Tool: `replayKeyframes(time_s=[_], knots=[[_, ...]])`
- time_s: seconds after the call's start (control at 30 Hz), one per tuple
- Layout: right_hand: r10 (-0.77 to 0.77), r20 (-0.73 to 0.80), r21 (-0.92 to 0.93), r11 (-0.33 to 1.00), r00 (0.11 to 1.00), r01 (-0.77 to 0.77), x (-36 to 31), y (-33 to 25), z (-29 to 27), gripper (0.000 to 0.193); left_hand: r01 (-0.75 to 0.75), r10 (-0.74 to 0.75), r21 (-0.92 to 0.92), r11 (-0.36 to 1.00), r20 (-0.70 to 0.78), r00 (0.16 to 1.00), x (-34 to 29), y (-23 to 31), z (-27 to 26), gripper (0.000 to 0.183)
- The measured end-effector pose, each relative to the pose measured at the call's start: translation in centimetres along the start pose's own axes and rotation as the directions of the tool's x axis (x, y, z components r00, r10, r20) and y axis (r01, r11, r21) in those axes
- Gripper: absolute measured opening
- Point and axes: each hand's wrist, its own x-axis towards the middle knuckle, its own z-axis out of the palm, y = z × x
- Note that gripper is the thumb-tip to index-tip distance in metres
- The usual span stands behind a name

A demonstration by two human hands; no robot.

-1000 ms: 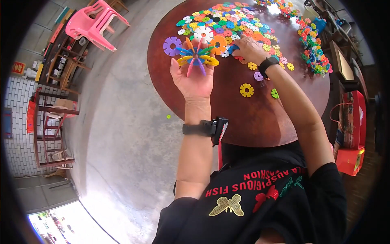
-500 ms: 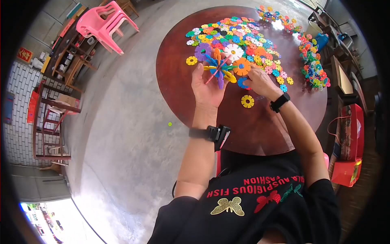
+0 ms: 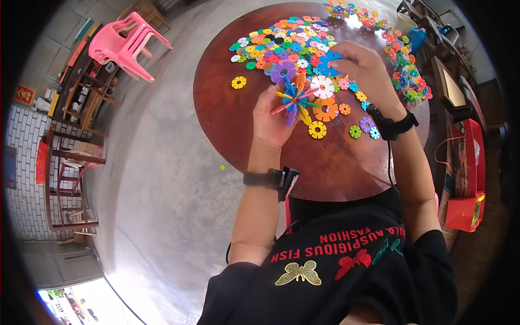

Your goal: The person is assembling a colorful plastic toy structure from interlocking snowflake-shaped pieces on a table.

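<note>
My left hand (image 3: 271, 122) is closed around the underside of a ball-like cluster of interlocking plastic flower discs (image 3: 295, 100). Blue, orange, yellow, green, pink and purple pieces stick out from its middle. Larger purple (image 3: 283, 71), white (image 3: 323, 86) and orange (image 3: 326, 110) discs stand around its far and right side and seem joined to it. Up and to the right, my right hand (image 3: 371, 73) pinches a large blue notched disc (image 3: 328, 64) between thumb and fingers. That disc is apart from the cluster, above the loose pieces. The left fingertips are partly hidden.
Loose colourful discs (image 3: 287, 38) spread over the round brown table (image 3: 341, 168). A yellow disc (image 3: 317, 129) lies by the cluster. Joined discs form a long chain (image 3: 403, 76) along the right edge. Pink plastic chairs (image 3: 127, 43) stand at left, a red bag (image 3: 467, 157) at right.
My right hand has lifted the blue disc off the table and moved up and right with it. The cluster in my left hand has turned clockwise, its large discs swinging right.
</note>
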Motion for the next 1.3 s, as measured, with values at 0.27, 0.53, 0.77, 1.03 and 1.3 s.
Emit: replayKeyframes(time_s=[0.27,0.53,0.77,1.03,1.3], knots=[[-0.105,0.06,-0.197,0.974,0.993,0.115,-0.2,-1.3,1.2,0.015,0.067,-0.067,0.059,0.996,-0.003,0.998,-0.3,-0.1,0.4,0.063],[-0.077,0.081,-0.208,0.974,0.994,0.092,-0.4,-1.2,1.0,0.015,0.117,-0.117,0.104,0.988,-0.008,0.993,-0.6,0.2,1.1,0.066],[-0.093,0.143,-0.279,0.951,0.985,0.131,-0.5,-1.7,0.5,0.015,0.142,-0.141,0.123,0.982,-0.018,0.99,-0.4,0.0,1.0,0.065],[-0.097,0.131,-0.255,0.958,0.987,0.128,-1.0,-1.7,0.1,0.016,0.106,-0.116,0.19,0.976,0.043,0.992,-0.3,-0.2,0.7,0.065],[-0.18,0.083,-0.251,0.948,0.98,0.196,-0.8,-1.2,-0.5,0.016,0.114,-0.125,0.177,0.978,0.049,0.991,-0.2,0.2,0.7,0.064]])
